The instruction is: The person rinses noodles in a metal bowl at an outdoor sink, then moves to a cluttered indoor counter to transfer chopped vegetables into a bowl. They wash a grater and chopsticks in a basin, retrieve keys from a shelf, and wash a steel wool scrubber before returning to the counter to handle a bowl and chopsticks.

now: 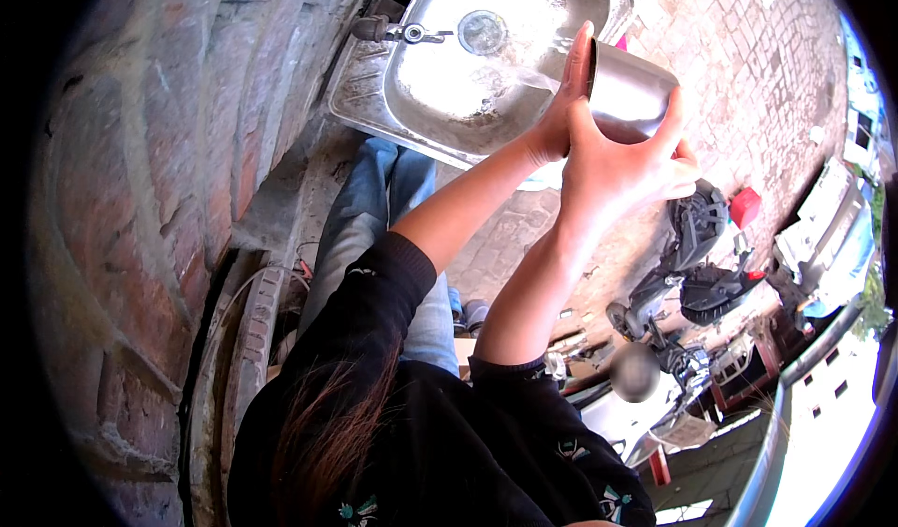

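A shiny stainless steel cup [629, 86] lies tipped on its side in the air over the right edge of the metal sink [402, 139]. My right hand [617, 167] is wrapped round its lower side, thumb and fingers spread on the wall. My left hand [563, 106] presses against the cup's left end at the rim, its fingers partly hidden by the cup. From beside that hand a stream of water [531, 78] runs left into the basin, toward the round drain [483, 33].
A tap [413, 33] stands at the sink's left side, next to a worn brick wall [140, 200]. Brick paving [739, 50] stretches right. Parked scooters [702, 284], a red box [745, 207] and clutter stand to the lower right. A hose or cable [267, 273] runs along the wall's foot.
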`<state>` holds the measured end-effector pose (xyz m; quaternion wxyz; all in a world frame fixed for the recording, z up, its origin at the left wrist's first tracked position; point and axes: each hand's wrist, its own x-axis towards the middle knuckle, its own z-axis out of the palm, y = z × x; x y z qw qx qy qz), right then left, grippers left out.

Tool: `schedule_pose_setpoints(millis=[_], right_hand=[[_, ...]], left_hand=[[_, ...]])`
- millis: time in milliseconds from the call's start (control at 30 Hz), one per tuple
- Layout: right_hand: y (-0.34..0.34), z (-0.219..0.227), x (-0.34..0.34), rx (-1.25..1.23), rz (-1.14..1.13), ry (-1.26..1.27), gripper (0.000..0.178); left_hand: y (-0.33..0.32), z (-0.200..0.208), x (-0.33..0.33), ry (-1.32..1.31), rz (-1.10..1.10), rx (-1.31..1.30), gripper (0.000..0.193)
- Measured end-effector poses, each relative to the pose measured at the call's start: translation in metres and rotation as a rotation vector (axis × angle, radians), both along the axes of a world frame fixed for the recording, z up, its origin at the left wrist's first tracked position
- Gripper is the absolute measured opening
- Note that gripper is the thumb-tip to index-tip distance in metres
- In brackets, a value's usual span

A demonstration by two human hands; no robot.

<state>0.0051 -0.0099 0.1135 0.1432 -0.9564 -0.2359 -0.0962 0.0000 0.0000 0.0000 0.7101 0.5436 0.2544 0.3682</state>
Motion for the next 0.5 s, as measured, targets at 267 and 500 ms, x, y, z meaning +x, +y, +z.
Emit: schedule_pose_setpoints(millis=[267, 500], right_hand=[[0.0026, -0.0018, -0.0045, -0.009, 0.010, -0.006, 0.073], [0.0028, -0.0071, -0.0056, -0.015, 0.024, -0.029, 0.073]], left_hand=[[0.0032, 0.0000, -0.0060, 0.050, 0.018, 0.057, 0.109], [0.0019, -0.0058, -0.0078, 0.042, 0.015, 0.070, 0.113]])
